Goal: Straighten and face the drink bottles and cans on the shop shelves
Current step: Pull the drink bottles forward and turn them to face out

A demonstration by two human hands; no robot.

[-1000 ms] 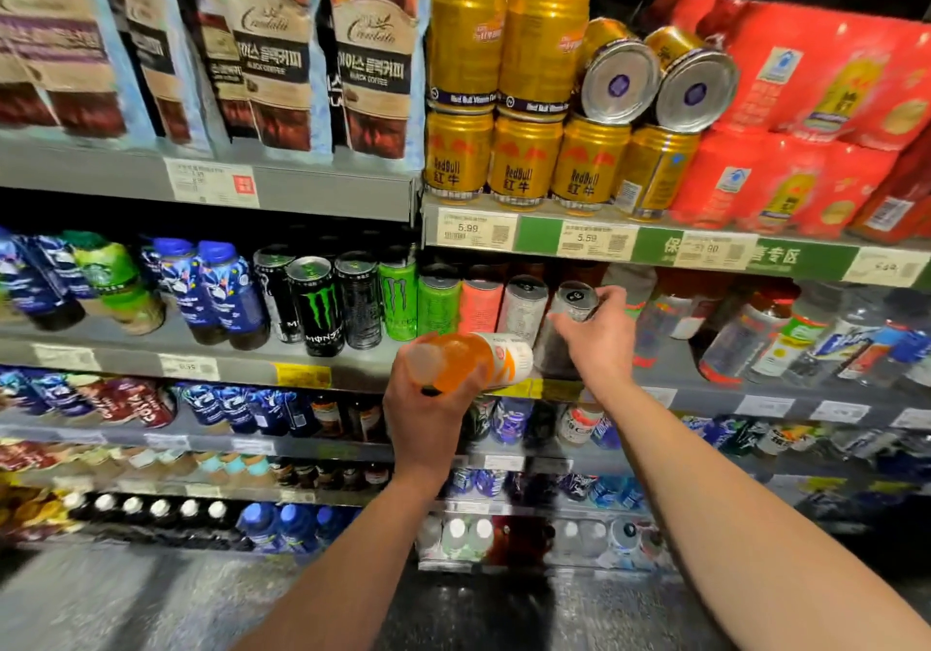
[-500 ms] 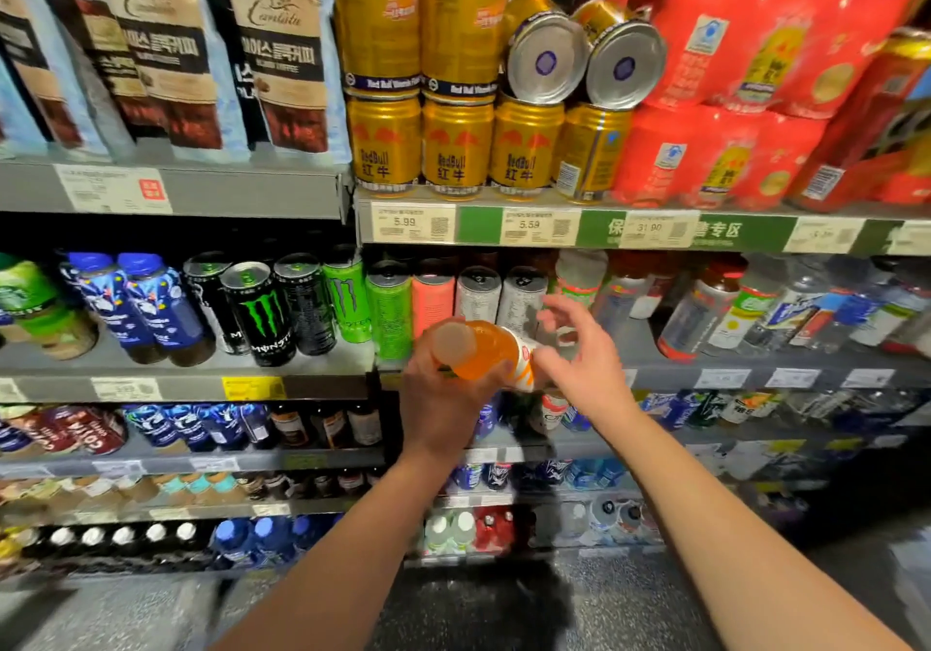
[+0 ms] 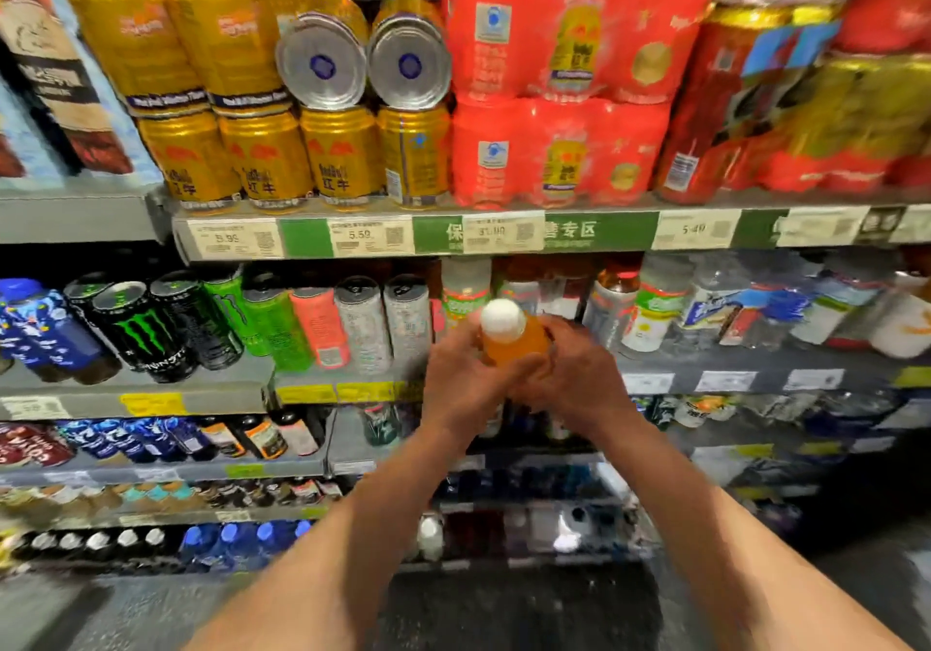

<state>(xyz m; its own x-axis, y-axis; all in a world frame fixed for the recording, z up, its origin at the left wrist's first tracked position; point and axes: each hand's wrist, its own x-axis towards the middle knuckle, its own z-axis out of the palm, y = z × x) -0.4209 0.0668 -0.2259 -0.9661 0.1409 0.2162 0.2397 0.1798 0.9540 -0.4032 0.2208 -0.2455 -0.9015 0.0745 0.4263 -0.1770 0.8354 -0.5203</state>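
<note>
An orange drink bottle point(image 3: 514, 340) with a white cap stands upright between my hands, in front of the middle shelf point(image 3: 730, 366). My left hand point(image 3: 466, 381) grips its left side and my right hand point(image 3: 572, 373) wraps its right side. The lower part of the bottle is hidden by my fingers. Behind it stand bottles with green and white labels point(image 3: 466, 293). To the left is a row of tall cans point(image 3: 362, 323), green, pink and grey, then black Monster cans point(image 3: 141, 330).
The shelf above carries gold Red Bull cans point(image 3: 267, 157), two lying on their sides point(image 3: 362, 58), and red multipacks point(image 3: 559, 81). Blue bottles point(image 3: 35, 328) stand at the far left. Lower shelves hold several small bottles. The dark floor lies below.
The bottle has turned from lying sideways in my left hand to upright. My right hand left the cans on the shelf and took hold of the bottle. The view shifted right.
</note>
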